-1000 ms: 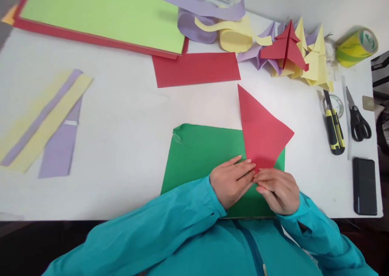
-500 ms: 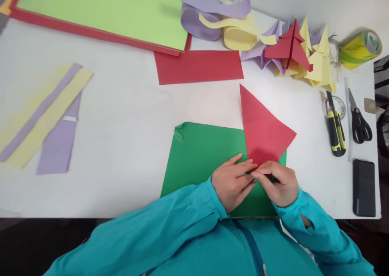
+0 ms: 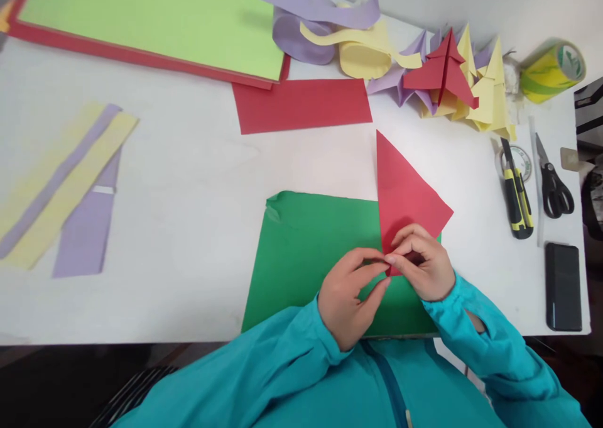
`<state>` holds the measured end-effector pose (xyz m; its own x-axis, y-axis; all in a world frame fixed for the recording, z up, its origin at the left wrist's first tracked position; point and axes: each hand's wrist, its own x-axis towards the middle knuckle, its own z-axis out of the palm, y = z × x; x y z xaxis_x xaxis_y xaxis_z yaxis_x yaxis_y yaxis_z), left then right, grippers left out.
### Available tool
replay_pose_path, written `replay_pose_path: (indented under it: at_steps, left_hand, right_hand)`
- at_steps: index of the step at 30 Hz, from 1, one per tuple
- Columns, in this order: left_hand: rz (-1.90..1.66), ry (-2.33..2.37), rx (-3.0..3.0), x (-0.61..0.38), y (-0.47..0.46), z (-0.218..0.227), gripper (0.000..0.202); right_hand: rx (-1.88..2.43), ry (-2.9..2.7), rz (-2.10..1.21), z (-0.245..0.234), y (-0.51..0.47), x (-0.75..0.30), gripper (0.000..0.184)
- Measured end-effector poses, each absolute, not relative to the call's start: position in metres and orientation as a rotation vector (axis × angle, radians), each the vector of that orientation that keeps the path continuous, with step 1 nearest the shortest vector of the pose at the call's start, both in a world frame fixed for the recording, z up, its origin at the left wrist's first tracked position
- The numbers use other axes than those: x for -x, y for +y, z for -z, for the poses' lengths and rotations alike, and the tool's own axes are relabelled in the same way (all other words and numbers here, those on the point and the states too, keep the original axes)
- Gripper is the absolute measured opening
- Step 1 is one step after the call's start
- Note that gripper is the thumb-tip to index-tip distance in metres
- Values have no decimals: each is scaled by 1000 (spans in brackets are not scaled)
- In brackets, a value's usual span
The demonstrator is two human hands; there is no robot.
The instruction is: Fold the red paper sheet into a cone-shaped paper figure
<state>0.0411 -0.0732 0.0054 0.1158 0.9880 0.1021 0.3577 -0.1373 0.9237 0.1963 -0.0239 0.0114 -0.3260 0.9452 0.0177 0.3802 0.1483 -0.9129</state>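
Observation:
A red paper triangle (image 3: 402, 189) lies partly over a green sheet (image 3: 306, 246) near the table's front edge. My left hand (image 3: 346, 296) pinches the triangle's near corner with thumb and forefinger. My right hand (image 3: 421, 261) is curled over the same corner, fingers closed on the red paper and lifting it slightly. Both sleeves are teal.
Folded red, yellow and purple paper shapes (image 3: 452, 79) lie at the back right beside a tape roll (image 3: 553, 70). A utility knife (image 3: 516, 192), scissors (image 3: 553, 183) and a phone (image 3: 563, 286) are at the right. A red rectangle (image 3: 301, 104), a light green sheet (image 3: 155, 22) and paper strips (image 3: 66, 183) lie farther left.
Both hands have moved from pressing the near corner flat to pinching it; the corner is raised and the triangle has shifted slightly away from me.

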Motion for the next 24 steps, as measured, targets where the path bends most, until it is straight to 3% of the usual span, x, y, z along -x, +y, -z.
replay_pose_path:
  at_steps: [9,24]
  left_hand:
    - [-876,1163,-596,-62,-71,-9,30]
    - [-1009,1154,-637,-70,-74,-5,23]
  right_hand:
    - [1302,-1779,-1164,-12,-22,-196,17]
    - [1344,-1685,-1231,-11,-16,-192,26]
